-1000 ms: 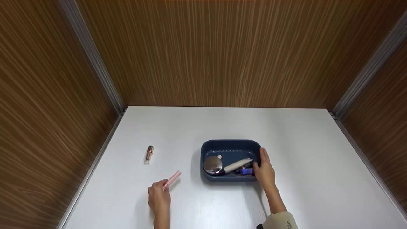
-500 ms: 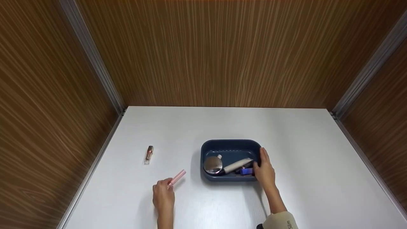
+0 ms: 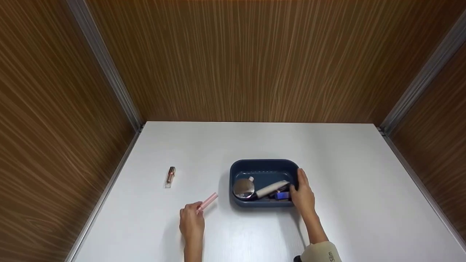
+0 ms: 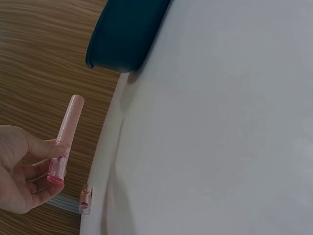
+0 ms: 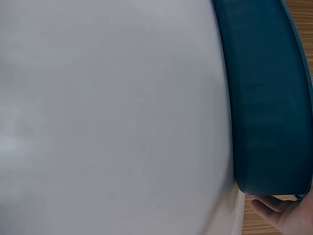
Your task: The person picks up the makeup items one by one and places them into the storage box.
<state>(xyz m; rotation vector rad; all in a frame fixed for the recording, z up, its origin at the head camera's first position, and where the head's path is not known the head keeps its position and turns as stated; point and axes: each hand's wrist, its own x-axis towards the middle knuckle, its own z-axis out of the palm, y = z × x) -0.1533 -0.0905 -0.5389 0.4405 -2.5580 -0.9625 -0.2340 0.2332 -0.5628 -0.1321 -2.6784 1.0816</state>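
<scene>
In the head view my left hand (image 3: 192,222) pinches a pink lip gloss tube (image 3: 209,201), which slants up to the right, just left of the dark blue box (image 3: 264,166). The left wrist view shows its pink cap end pointing up and a clear, pinkish lower part between thumb and fingers. My right hand (image 3: 304,197) grips the box by its right wall, thumb inside and fingers along the outside. Inside the box lie a round silvery compact (image 3: 243,188), a pale tube (image 3: 272,189) and a blue-violet item (image 3: 282,195), partly over darker pieces.
A clear lipstick with a dark end (image 3: 170,177) lies on the white table (image 3: 327,153), left of the box. Brown wood-grain panels (image 3: 255,62) stand behind the table and at both sides.
My left hand has moved to the right and slightly away from me with the lip gloss tube, closer to the box. My right hand and the box have stayed in place.
</scene>
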